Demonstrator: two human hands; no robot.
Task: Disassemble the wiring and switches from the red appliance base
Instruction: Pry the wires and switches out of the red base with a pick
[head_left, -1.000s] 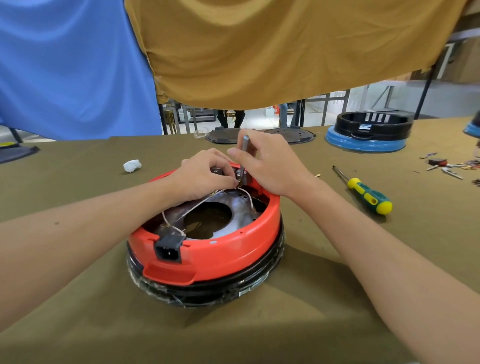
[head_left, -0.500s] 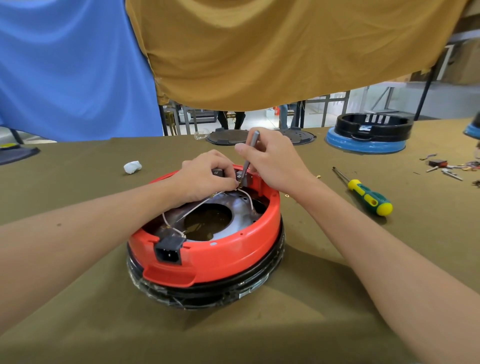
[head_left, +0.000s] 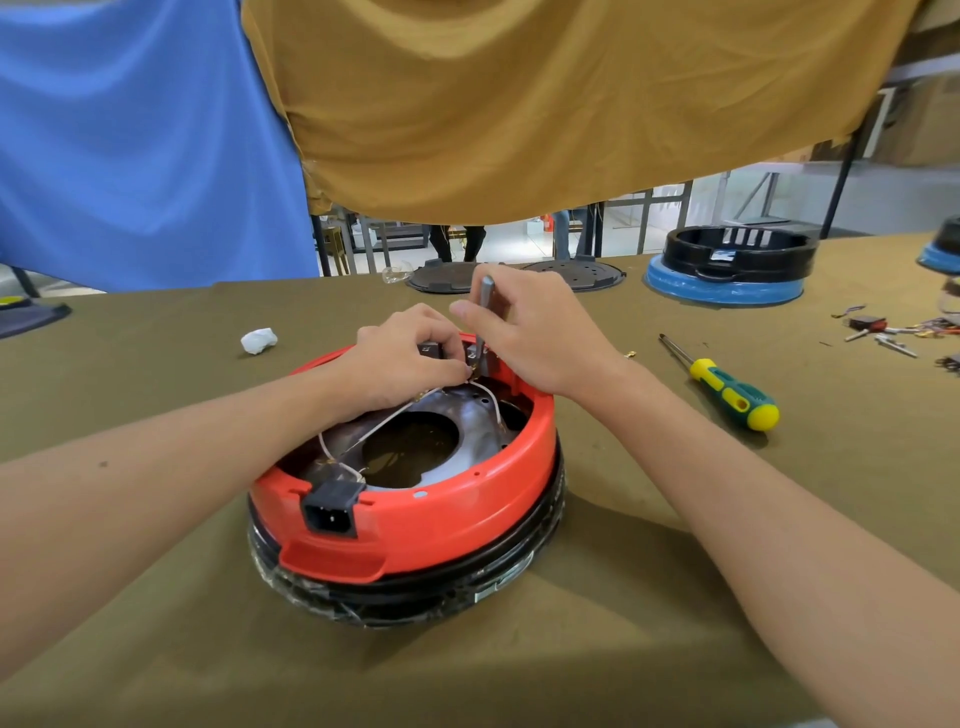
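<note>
**Both hands at the far rim of the red base**

Head view: the red appliance base (head_left: 415, 509) sits centre frame on the olive table (head_left: 156, 649), its black socket (head_left: 330, 506) facing the camera. The left hand (head_left: 400, 358) curls its fingers around the white wires (head_left: 415, 410) by a switch at the far rim. The right hand (head_left: 535, 332) pinches a grey tool (head_left: 487, 299), tip down there. A green-yellow screwdriver (head_left: 727, 389) lies to the right.
</note>
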